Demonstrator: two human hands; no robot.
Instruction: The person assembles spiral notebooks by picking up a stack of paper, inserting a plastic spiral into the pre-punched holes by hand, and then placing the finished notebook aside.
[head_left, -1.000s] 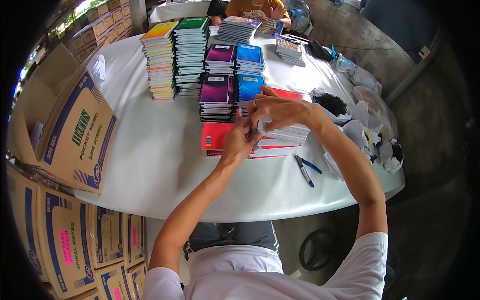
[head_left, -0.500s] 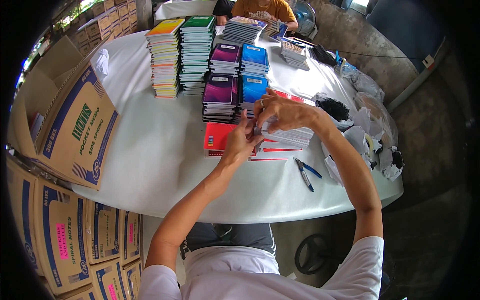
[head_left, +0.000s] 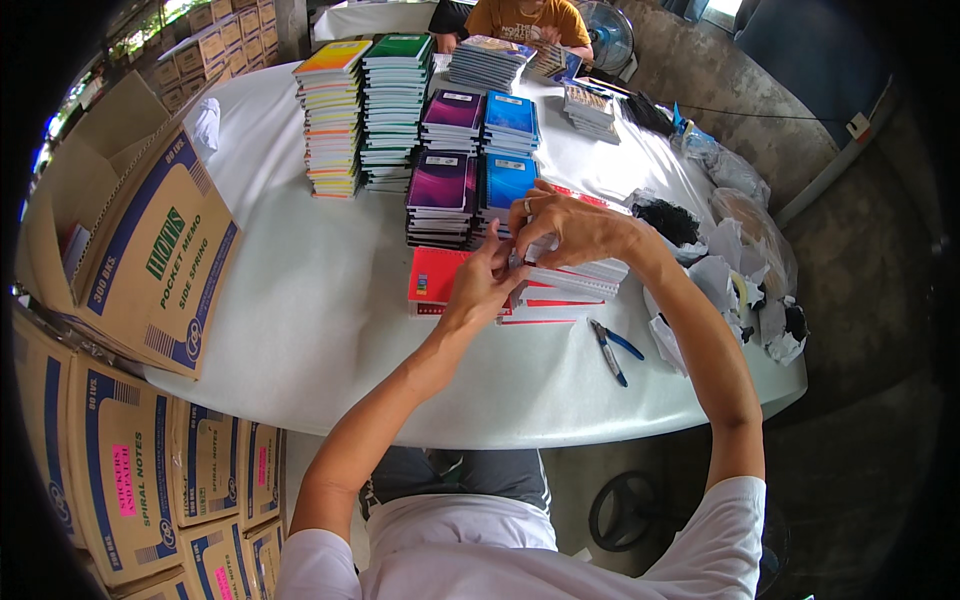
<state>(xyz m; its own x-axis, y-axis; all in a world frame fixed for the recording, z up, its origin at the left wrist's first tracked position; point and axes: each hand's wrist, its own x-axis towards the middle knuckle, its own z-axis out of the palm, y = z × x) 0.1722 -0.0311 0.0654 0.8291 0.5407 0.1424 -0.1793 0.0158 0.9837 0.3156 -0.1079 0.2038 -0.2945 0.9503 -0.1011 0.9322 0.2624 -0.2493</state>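
While the left hand (head_left: 482, 281) and right hand (head_left: 565, 228) meet above a white-covered table (head_left: 310, 300), their bent fingers bunch at the left end of a stack of red-covered spiral notebooks (head_left: 582, 281); whether they pinch anything cannot be told. From that grip the stack extends rightward, its long axis running side to side, with the right hand over it and nearer. A red notebook (head_left: 436, 273) lies left; blue-handled pliers (head_left: 606, 347) rest just in front of the stack.

There are two purple notebook stacks (head_left: 441, 180), two blue stacks (head_left: 511, 180) and one pair of pliers (head_left: 607, 352).
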